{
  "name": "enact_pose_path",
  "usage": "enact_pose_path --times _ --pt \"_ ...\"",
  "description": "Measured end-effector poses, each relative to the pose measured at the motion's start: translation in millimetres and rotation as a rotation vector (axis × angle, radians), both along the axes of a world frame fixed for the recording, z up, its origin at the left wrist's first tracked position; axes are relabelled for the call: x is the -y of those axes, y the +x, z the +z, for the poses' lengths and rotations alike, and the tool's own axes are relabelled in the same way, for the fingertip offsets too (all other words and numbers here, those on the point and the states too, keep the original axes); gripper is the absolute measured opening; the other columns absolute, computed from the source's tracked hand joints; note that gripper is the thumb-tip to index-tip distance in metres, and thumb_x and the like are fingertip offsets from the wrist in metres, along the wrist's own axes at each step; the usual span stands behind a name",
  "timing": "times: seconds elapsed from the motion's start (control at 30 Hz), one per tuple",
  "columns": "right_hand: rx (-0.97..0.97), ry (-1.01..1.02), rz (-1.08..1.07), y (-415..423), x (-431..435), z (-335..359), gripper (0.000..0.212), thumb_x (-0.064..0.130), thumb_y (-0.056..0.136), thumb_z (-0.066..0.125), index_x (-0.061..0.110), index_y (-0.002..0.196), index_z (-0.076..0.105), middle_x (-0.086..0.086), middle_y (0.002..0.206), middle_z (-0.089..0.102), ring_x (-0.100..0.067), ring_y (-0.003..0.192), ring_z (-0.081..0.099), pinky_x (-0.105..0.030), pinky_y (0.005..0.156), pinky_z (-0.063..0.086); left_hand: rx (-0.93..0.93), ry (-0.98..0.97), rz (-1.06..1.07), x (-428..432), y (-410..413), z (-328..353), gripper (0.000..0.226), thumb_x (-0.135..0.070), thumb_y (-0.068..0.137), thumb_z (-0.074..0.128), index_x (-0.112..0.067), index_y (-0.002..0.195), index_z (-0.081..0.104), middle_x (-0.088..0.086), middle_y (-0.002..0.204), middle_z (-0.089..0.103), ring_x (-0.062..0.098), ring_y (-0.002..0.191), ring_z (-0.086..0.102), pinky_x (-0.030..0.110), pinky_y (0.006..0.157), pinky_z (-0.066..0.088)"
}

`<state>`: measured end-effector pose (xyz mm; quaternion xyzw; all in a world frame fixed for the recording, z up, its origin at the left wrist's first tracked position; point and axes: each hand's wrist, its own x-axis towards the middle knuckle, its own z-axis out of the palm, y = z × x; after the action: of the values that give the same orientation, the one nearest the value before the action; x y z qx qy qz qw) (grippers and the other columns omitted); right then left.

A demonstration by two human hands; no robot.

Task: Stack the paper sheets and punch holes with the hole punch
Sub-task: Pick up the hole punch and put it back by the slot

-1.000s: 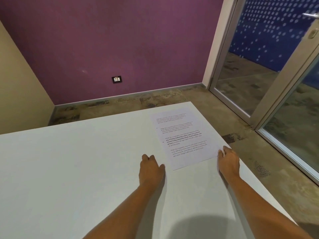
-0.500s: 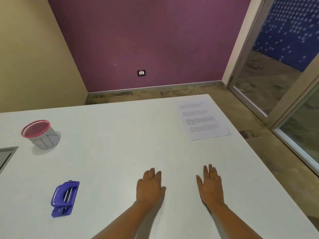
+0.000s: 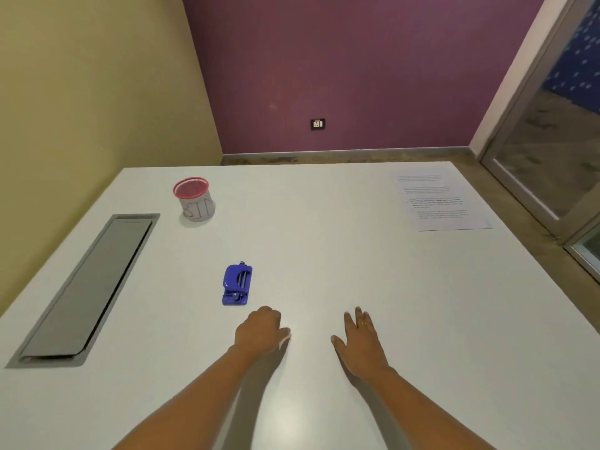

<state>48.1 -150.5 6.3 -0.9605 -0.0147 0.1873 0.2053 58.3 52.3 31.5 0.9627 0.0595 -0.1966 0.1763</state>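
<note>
Both hands rest empty on the white tabletop (image 3: 324,254) at the near edge: the left hand (image 3: 261,332) loosely curled, the right hand (image 3: 362,341) flat with fingers spread. The blue punch (image 3: 237,285) lies just beyond the left hand. The paper (image 3: 438,201) lies at the far right corner, well apart from both.

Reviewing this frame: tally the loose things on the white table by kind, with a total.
Blue plastic hole punch: 1
Red-rimmed grey mesh cup: 1
Printed white paper, one sheet or a flush stack, cannot tell: 1
Total: 3
Neither the left hand nor the right hand holds anything.
</note>
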Motion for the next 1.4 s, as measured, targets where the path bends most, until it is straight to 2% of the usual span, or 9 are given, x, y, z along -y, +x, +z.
enact_pose_path --times 0.27,0.47,0.63,0.8,0.97,1.03,1.1,1.2,1.4 --pt "-0.05 0.031 0.095 -16 -64 6 0.065 0.04 0.096 0.037 0.013 0.148 0.01 -0.009 0.158 -0.005 -0.023 0.146 -0.007 -0.034 0.117 0.013 0.002 -0.112 0.179 -77 -29 0 0.029 -0.033 0.083 0.057 -0.016 0.065 0.043 -0.001 0.08 0.049 0.018 0.073 0.047 0.025 0.062 0.032" --pt "-0.054 0.055 0.155 -14 -95 3 0.064 0.04 0.096 0.038 0.013 0.148 0.012 -0.008 0.158 -0.003 -0.022 0.146 -0.006 -0.033 0.117 0.011 0.113 -0.249 0.362 -96 -18 7 0.023 -0.028 0.086 0.059 -0.007 0.09 0.068 0.005 0.081 0.061 0.022 0.08 0.056 0.024 0.069 0.038" --pt "-0.052 0.066 0.161 -10 -105 0 0.064 0.04 0.095 0.04 0.015 0.148 0.014 -0.006 0.159 -0.003 -0.02 0.146 -0.007 -0.032 0.117 0.013 0.172 -0.328 0.526 -108 17 23 0.027 -0.022 0.088 0.056 -0.009 0.065 0.055 0.01 0.062 0.054 0.025 0.066 0.047 0.028 0.055 0.034" --pt "-0.043 0.056 0.163 -10 -105 -4 0.064 0.04 0.095 0.04 0.017 0.148 0.013 -0.005 0.159 -0.004 -0.019 0.146 -0.007 -0.032 0.116 0.017 0.165 -0.551 0.736 -111 49 25 0.029 -0.016 0.086 0.059 -0.012 0.059 0.05 0.016 0.073 0.058 0.027 0.072 0.053 0.039 0.085 0.051" --pt "-0.008 0.072 0.159 -12 -104 -7 0.062 0.039 0.095 0.039 0.019 0.148 0.013 -0.002 0.159 -0.004 -0.017 0.146 -0.008 -0.03 0.116 0.016 0.138 -0.627 0.797 -108 62 16 0.026 -0.01 0.083 0.063 -0.01 0.06 0.052 0.016 0.083 0.06 0.027 0.077 0.056 0.042 0.089 0.052" --pt "-0.001 0.071 0.17 -13 -103 -9 0.063 0.039 0.096 0.039 0.02 0.148 0.01 -0.002 0.159 -0.006 -0.017 0.146 -0.01 -0.028 0.116 0.013 0.127 -0.677 0.826 -106 65 12 0.008 -0.005 0.082 0.064 -0.004 0.075 0.061 0.016 0.088 0.061 0.028 0.078 0.058 0.041 0.088 0.053" --pt "0.003 0.063 0.191 -13 -102 -11 0.064 0.039 0.096 0.038 0.02 0.149 0.008 -0.001 0.158 -0.008 -0.017 0.145 -0.011 -0.028 0.117 0.01 0.117 -0.736 0.852 -106 66 8 0.014 0.0 0.082 0.062 0.002 0.095 0.064 0.015 0.091 0.061 0.028 0.07 0.059 0.034 0.075 0.057" --pt "0.01 0.068 0.195 -11 -102 -13 0.063 0.04 0.096 0.037 0.021 0.149 0.008 0.0 0.158 -0.007 -0.016 0.145 -0.01 -0.028 0.117 0.009 0.103 -0.801 0.875 -106 64 8 0.021 0.005 0.083 0.06 0.007 0.105 0.062 0.017 0.092 0.06 0.019 0.054 0.053 0.014 0.041 0.049" --pt "0.037 0.085 0.186 -11 -101 -16 0.061 0.039 0.096 0.038 0.023 0.148 0.011 0.001 0.159 -0.004 -0.015 0.146 -0.007 -0.026 0.116 0.008 0.093 -0.93 0.927 -110 57 6 0.026 0.009 0.084 0.057 0.01 0.109 0.059 0.018 0.098 0.06 0.024 0.065 0.057 0.015 0.04 0.051"
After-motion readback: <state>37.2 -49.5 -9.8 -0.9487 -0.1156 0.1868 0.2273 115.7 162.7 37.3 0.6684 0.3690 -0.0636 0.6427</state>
